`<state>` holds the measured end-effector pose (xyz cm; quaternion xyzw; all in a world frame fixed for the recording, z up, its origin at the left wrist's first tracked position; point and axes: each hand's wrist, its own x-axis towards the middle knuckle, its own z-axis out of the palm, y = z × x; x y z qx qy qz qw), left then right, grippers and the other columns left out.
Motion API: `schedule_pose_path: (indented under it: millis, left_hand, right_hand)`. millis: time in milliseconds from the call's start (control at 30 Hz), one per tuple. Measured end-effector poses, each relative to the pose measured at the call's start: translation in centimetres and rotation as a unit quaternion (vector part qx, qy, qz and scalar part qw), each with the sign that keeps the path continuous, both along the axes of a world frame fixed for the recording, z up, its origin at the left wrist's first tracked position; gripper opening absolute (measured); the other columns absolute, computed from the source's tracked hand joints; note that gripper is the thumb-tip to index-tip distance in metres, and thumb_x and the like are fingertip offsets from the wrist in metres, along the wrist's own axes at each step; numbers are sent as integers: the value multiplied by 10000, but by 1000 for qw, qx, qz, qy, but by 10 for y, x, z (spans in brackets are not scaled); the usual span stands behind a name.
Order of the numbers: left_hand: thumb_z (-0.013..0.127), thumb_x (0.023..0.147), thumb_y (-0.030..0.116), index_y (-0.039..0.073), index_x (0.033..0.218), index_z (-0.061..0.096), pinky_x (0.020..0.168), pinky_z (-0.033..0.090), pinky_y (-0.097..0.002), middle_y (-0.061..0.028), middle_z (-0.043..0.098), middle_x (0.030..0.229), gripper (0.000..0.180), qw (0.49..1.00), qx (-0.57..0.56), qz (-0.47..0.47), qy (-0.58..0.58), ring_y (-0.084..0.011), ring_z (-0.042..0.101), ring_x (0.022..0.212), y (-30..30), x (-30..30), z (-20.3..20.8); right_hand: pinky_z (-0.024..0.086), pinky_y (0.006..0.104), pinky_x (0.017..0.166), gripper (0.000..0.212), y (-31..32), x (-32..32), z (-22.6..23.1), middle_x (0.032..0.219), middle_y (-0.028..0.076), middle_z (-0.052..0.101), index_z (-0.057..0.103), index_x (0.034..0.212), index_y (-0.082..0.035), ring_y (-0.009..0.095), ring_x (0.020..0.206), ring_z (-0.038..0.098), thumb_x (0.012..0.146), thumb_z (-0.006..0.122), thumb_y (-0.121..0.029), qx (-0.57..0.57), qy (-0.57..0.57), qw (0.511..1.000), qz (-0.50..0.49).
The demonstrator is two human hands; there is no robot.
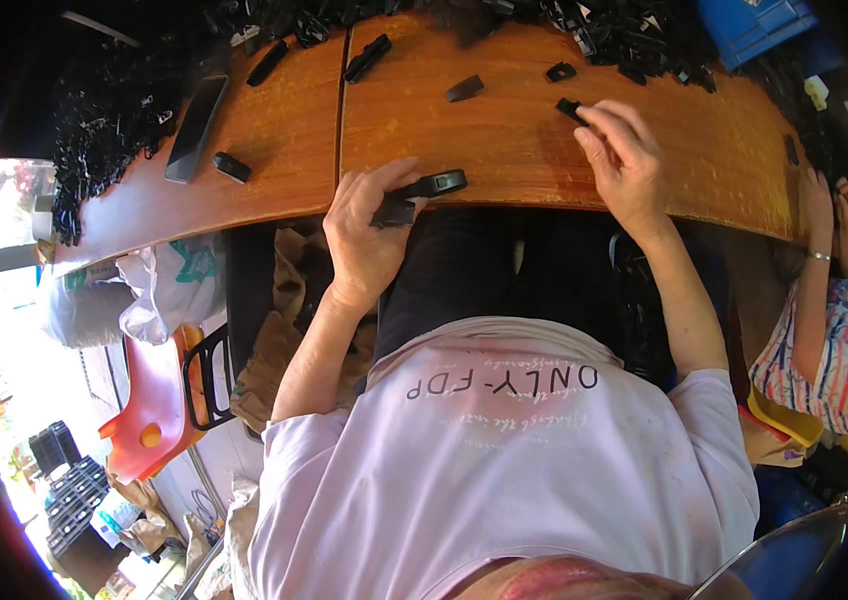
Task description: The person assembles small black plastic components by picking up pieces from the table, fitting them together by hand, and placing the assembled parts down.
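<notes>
My left hand [359, 220] is closed around a long black plastic part [438, 184] at the table's near edge. The part's rounded end, with a small slot in it, sticks out to the right past my fingers. Farther right, my right hand [629, 165] reaches over the wooden table [504, 140]. Its thumb and index finger pinch a small black plastic piece [570, 108] close to the tabletop. A small black clip-like piece [561, 72] and a dark flat piece [465, 89] lie beyond my hands.
Heaps of black plastic parts [109, 150] cover the left and far sides. A dark flat slab [196, 130] and loose black parts [232, 167] lie at left. A blue crate [754, 28] stands far right. Another person's hands [818, 205] are at the right edge.
</notes>
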<state>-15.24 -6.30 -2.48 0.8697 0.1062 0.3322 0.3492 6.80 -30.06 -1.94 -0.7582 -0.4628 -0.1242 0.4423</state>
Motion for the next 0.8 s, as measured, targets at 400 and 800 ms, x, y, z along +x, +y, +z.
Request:
schedule_pose_path:
  millis: [400,800]
  left_hand:
    - [867,699,-59,61,1220,761,954,565,-391,-116,774,1081,546,965,41,-46,255,-330,732,1034,42,-77,56]
    - [631,1037,350,57,1234,767,1043,497,-486,-161,755,1233,378,981,20,171,92,-375,671,1187,114,97,24]
  right_hand:
    - [582,423,792,175,7,5,13,1080,127,736,744,1178,-60,324,966,733,1034,704,-151,-128,-111,985,-18]
    - [552,379,663,132,30,13,-8,880,98,733,754,1076,-56,273,754,720,1016,749,-174,-76,54,996,-13]
